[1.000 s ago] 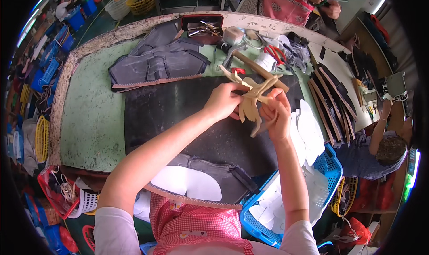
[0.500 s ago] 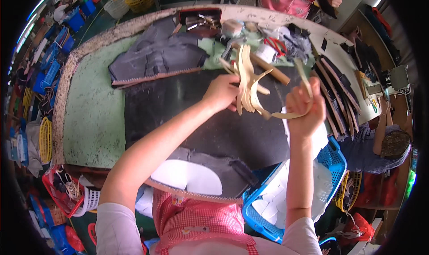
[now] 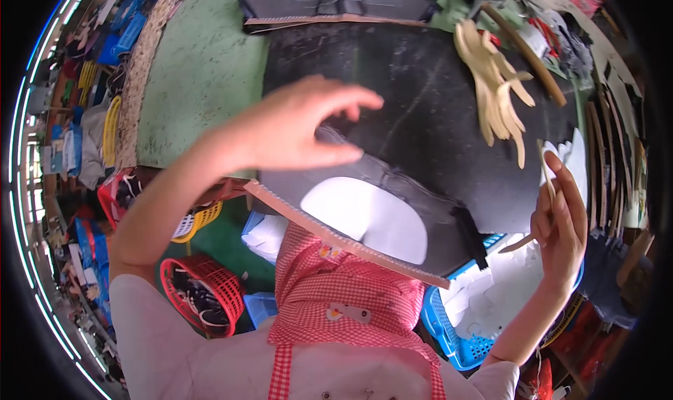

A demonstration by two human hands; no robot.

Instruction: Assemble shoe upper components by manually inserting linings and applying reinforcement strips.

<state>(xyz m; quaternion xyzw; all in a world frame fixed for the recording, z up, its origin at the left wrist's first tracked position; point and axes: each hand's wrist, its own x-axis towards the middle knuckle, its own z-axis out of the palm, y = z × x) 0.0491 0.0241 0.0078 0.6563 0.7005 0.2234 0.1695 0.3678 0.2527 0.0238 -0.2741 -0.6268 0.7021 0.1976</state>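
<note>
One cream strip (image 3: 545,166) we pinch in our right hand (image 3: 561,228), near the blue basket (image 3: 443,338); our left hand (image 3: 298,126) hangs spread wide near the dark panel (image 3: 445,221), more strips (image 3: 486,84) lying on the black mat (image 3: 420,154).

The left grip (image 3: 298,125) hovers, thumb (image 3: 336,153) apart from fingers (image 3: 355,96); the right grip (image 3: 561,228) points upward, pinched.

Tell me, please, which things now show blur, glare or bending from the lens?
Head view: the left hand is blurred, likely by motion, while the pale strips look sharper; head view: the white piece looks washed out; head view: the table edge at left bows, and the picture's corners go black.
</note>
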